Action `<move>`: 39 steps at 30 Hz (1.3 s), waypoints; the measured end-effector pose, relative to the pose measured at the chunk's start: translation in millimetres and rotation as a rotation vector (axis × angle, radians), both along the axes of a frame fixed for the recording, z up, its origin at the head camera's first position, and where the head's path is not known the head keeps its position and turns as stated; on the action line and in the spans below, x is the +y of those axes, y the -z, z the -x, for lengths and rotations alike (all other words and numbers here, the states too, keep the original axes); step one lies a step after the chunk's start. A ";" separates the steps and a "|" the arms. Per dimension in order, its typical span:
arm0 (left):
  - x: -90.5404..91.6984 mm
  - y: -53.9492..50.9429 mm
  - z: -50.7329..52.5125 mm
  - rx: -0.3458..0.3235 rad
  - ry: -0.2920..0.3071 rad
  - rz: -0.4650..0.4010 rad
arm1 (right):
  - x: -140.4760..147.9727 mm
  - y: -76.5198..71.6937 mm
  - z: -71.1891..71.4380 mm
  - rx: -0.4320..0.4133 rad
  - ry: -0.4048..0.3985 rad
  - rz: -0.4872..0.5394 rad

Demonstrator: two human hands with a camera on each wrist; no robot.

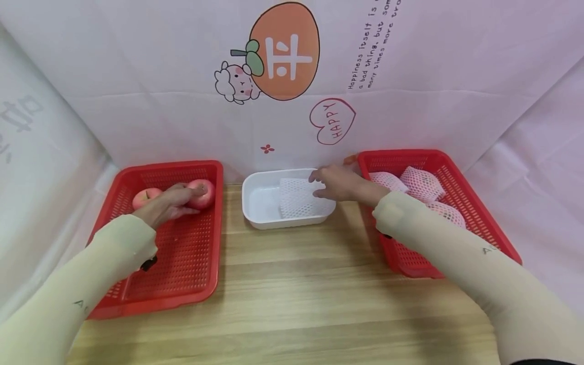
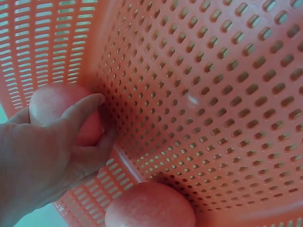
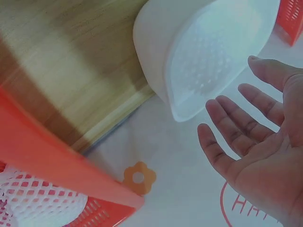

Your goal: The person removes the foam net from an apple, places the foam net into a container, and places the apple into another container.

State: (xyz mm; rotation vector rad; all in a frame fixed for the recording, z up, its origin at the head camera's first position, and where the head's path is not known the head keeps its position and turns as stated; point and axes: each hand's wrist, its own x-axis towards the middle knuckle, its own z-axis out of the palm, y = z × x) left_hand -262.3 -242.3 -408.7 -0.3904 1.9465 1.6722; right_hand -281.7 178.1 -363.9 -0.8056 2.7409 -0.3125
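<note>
My left hand point(image 1: 172, 203) is inside the left red basket point(image 1: 219, 233), its fingers and thumb curled round a pinkish-red apple point(image 1: 204, 194) near the far right corner. Another apple point(image 1: 144, 196) lies to the left in the same basket, partly behind the hand; in the left wrist view this second apple point(image 2: 150, 207) sits against the basket wall. Over the right end of a white plastic tub point(image 1: 260, 221) hovers my right hand point(image 1: 341, 183), fingers loosely spread and holding nothing. White foam netting sleeves point(image 1: 298, 198) lie flat inside that tub.
On the right stands another red basket point(image 1: 485, 228) with several fruits in foam netting point(image 1: 422, 183), partly hidden by my right sleeve. A wooden table point(image 1: 292, 284) lies under everything. Printed white cloth point(image 1: 173, 116) hangs right behind the tub and baskets.
</note>
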 end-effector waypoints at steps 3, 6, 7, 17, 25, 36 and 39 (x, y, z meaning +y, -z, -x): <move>-1.0 -1.9 -3.3 -0.016 0.003 0.029 | 6.3 -3.7 0.1 -0.007 0.014 0.024; -3.7 -5.4 -7.5 -0.054 0.018 0.096 | 10.8 -7.9 1.3 0.011 0.028 0.029; -4.2 -5.9 -8.4 -0.058 0.022 0.109 | 12.4 -9.8 1.4 0.020 0.031 0.031; -0.7 3.1 -1.5 -0.011 -0.017 0.062 | 30.5 -18.6 -0.2 0.026 0.030 0.084; -2.4 4.0 -3.5 -0.002 -0.005 0.067 | 39.4 -25.6 -2.6 0.061 0.015 0.091; 0.4 -1.1 -10.1 0.061 -0.001 0.135 | 51.1 -38.8 -5.5 0.105 0.049 0.068; 0.0 -4.2 -12.2 0.083 0.026 0.178 | 56.5 -40.6 -6.5 0.114 0.055 0.068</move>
